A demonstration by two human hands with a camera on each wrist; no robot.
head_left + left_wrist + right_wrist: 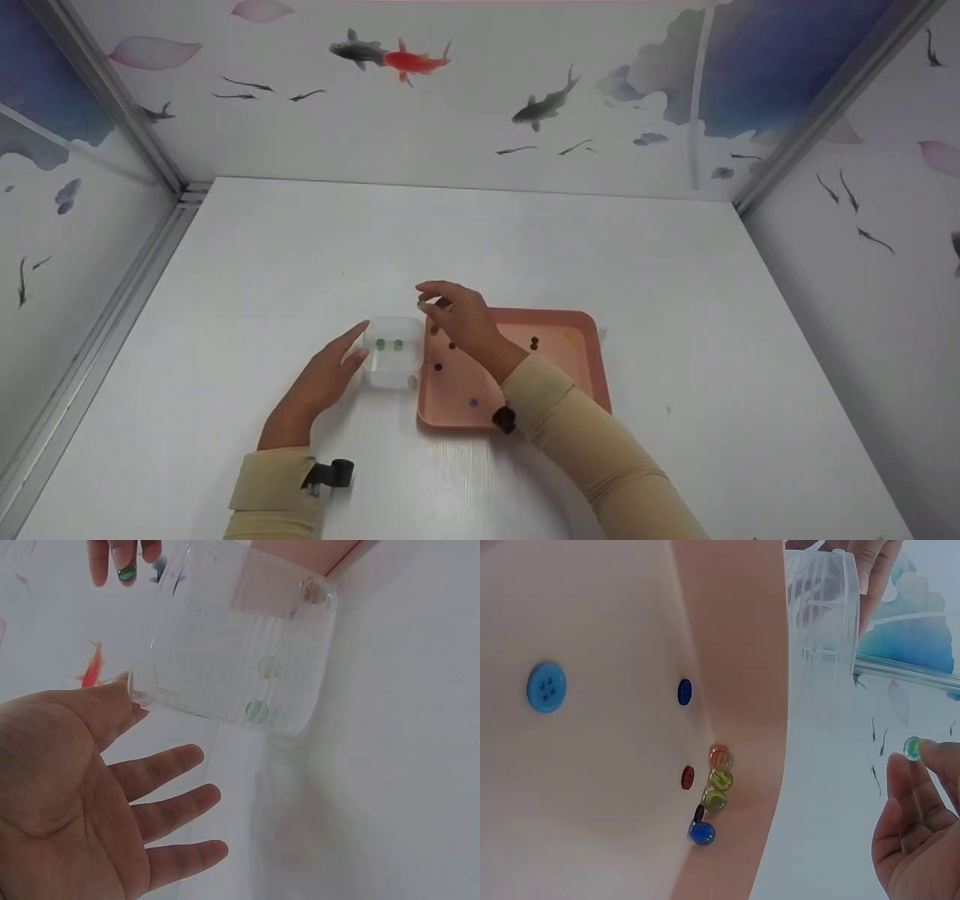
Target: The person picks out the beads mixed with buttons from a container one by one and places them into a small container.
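Note:
My right hand (469, 322) pinches a green glass marble (913, 748) between thumb and index finger, above and beyond the far left corner of the pink tray (551, 375). A clear plastic box (394, 371) stands against the tray's left side. Two greenish marbles (257, 712) lie in it, and a brownish marble (313, 591) shows at one corner. On the box's left side, my left hand (326, 375) touches the rim with thumb and index finger. Its other fingers (176, 811) are straight and spread beside the box.
In the tray lie a light blue button (547, 688), a dark blue button (684, 692), a red button (688, 778) and several marbles along the side wall, including a blue marble (703, 833). Dark pieces (534, 343) and yellow pieces (570, 340) lie farther right. Printed panels (480, 135) surround the white table.

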